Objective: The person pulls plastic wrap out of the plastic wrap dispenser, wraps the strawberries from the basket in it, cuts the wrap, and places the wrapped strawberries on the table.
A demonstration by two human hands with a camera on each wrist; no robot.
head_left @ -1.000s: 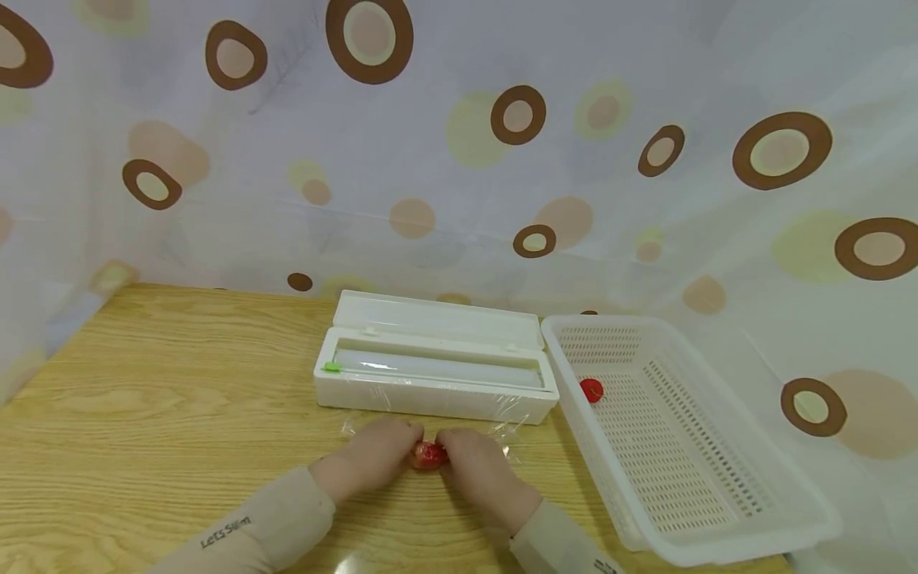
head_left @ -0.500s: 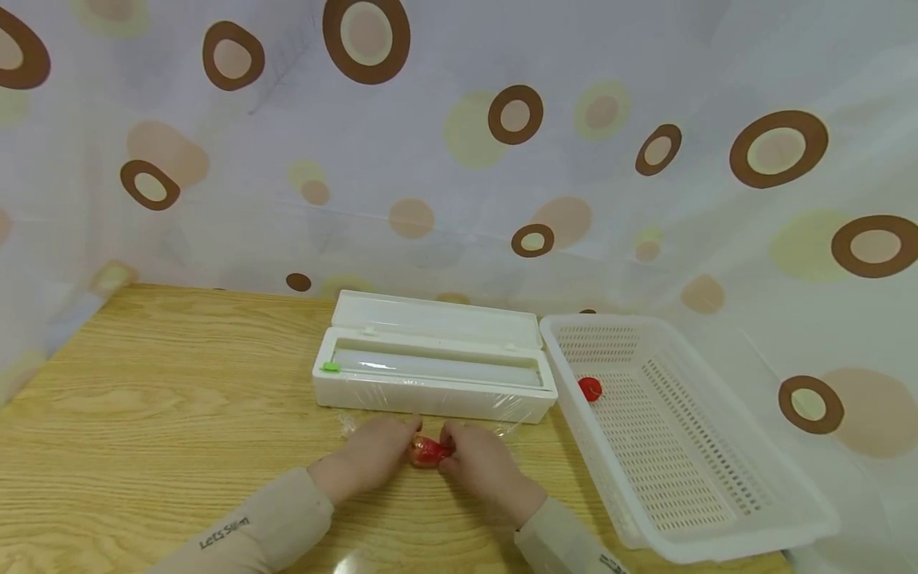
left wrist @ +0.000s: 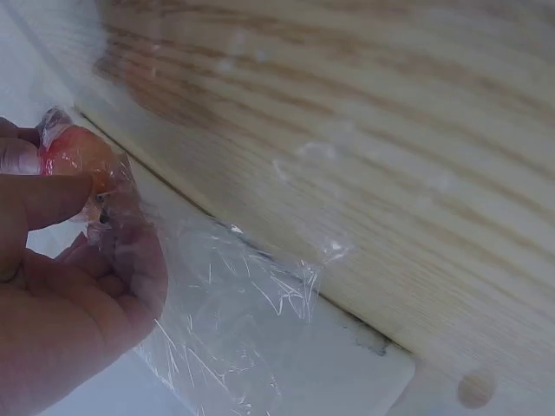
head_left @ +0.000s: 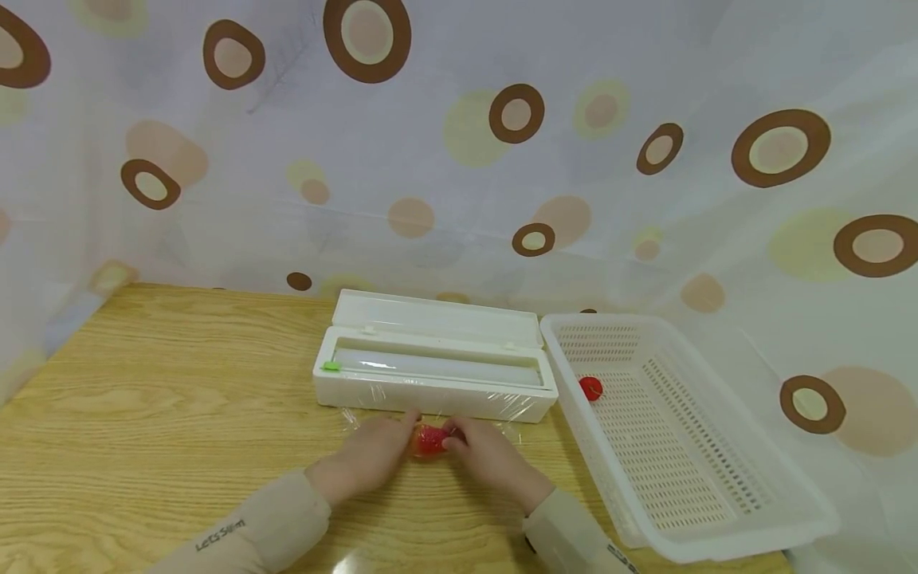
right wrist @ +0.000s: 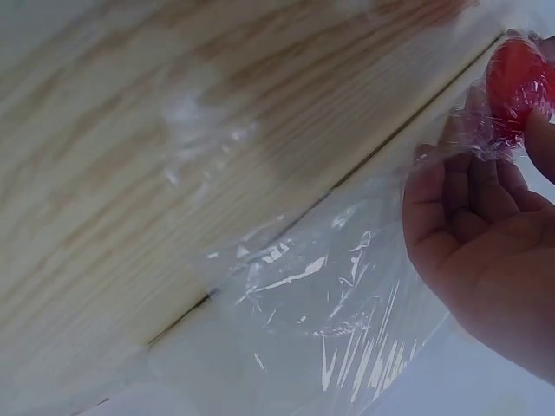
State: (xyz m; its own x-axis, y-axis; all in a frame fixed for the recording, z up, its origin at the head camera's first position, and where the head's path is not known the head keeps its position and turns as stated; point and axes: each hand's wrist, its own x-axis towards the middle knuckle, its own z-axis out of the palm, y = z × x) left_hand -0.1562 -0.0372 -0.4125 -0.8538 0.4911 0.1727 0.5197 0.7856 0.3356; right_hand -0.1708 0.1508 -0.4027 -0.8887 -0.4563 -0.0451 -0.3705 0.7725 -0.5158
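A red and yellowish fruit [head_left: 430, 440] wrapped in clear film lies between the two hands, just in front of a long white box. My left hand [head_left: 371, 456] grips its left end, thumb on the fruit and fingers curled under the film, as the left wrist view shows. At its right end my right hand [head_left: 495, 461] pinches the fruit and film between thumb and curled fingers. Clear film [left wrist: 230, 321] spreads from the fruit over the box front; in the right wrist view the film [right wrist: 347, 295] is wrinkled and shiny.
The white box [head_left: 430, 399] has its lid [head_left: 437, 316] raised, a film roll [head_left: 437, 367] inside and a green slider [head_left: 331, 366] at its left. A white perforated basket [head_left: 717, 550] at the right holds a small red item [head_left: 591, 389]. A patterned curtain hangs behind.
The fruit and both hands have moved slightly away from the person, nearer the box. The fruit appears turned, and the right hand's grip has shifted. The box and basket stay put.
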